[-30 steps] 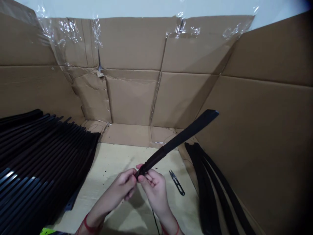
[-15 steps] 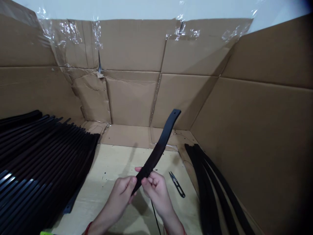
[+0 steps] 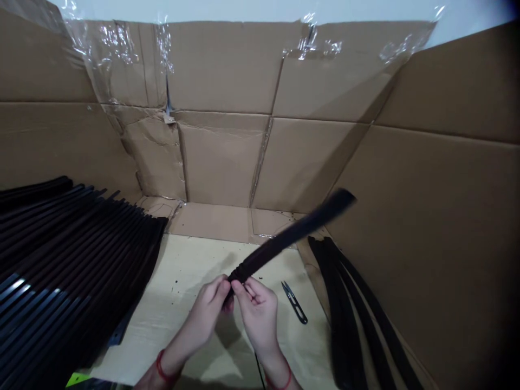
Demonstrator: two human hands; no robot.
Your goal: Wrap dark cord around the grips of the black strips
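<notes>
Left hand (image 3: 203,314) and right hand (image 3: 258,319): grip together, clamped on the near end of a black flat strip (image 3: 292,235), long axis running up and rightward, far end blurred. Relative to strip: thread snips (image 3: 294,302) just below right; stacked black strips (image 3: 81,233) well left; curved black strips (image 3: 349,309) below right, beyond snips.

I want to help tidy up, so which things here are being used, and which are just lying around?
Being used:
left hand
right hand
black strip

Just lying there:
small scissors
stack of black strips
pile of black strips
cardboard wall
</notes>
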